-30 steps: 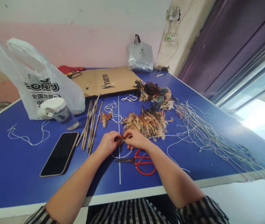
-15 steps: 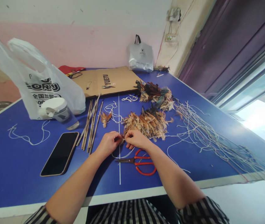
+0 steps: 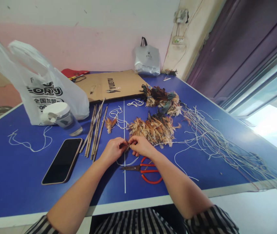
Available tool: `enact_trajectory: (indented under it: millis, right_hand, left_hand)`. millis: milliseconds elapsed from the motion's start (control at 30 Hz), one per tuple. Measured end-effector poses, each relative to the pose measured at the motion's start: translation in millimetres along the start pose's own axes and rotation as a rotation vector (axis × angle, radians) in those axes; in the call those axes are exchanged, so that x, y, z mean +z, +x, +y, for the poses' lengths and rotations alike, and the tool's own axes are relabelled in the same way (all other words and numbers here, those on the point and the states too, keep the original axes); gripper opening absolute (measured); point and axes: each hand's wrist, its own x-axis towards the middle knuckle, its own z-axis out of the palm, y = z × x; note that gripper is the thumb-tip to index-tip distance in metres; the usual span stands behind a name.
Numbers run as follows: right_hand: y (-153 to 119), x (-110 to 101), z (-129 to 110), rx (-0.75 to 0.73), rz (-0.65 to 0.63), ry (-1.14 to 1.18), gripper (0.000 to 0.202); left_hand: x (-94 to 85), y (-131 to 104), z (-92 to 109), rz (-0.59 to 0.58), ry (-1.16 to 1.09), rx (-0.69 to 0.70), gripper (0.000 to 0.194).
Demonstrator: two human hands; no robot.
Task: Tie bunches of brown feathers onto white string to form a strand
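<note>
While the scissors (image 3: 150,171) lie with their blades toward the left, both hands work just beyond them, close together in the head view. Between the fingertips, beyond the blades of the scissors, is a small brown tuft (image 3: 128,147), partly hidden by the fingers. The left hand (image 3: 115,149) is nearly closed, thumb and fingers pinched on the tuft from its left side; the right hand (image 3: 142,146) is bent in from the other side, thumb and forefinger pinched at the tuft, its other fingers curled under. Whether the right fingers grip tuft or string cannot be told. A white string (image 3: 128,163) curves between the hands and the scissors. Compared with the frame before, the right fingertips have shifted slightly left, nearer the left ones, and the right forearm covers a little more of the scissors' handles; the other things lie as they did. Beyond the scissors and hands is a heap of tan feathers (image 3: 153,130), with dark feathers (image 3: 160,97) behind it. Left of the scissors are thin sticks (image 3: 95,133) and, farther left, a phone (image 3: 62,161). Right of the scissors, a tangle of cords (image 3: 211,143) spreads toward the table (image 3: 104,191) edge.
</note>
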Motion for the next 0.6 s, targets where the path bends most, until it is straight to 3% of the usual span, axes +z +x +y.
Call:
enact_trajectory:
  millis: [100, 367, 500, 600]
  right_hand:
    - [-1.4, -2.0, -2.3, 0.025, 0.013, -0.003, 0.011]
    - [-1.9, -7.1, -1.8, 0.000, -0.055, 0.040, 0.021]
    - [-2.6, -5.7, -3.0, 0.007, -0.027, -0.020, 0.012]
    - [-4.8, -10.2, -3.3, 0.038, -0.085, -0.039, 0.009]
  left_hand:
    - [0.5, -0.1, -0.7, 0.006, 0.004, -0.008, 0.009]
    - [0.6, -0.3, -1.2, 0.013, -0.013, 0.005, 0.009]
    - [0.9, -0.4, -1.3, 0.015, 0.001, 0.005, 0.008]
    - [0.6, -0.2, -1.1, 0.021, 0.013, -0.005, 0.008]
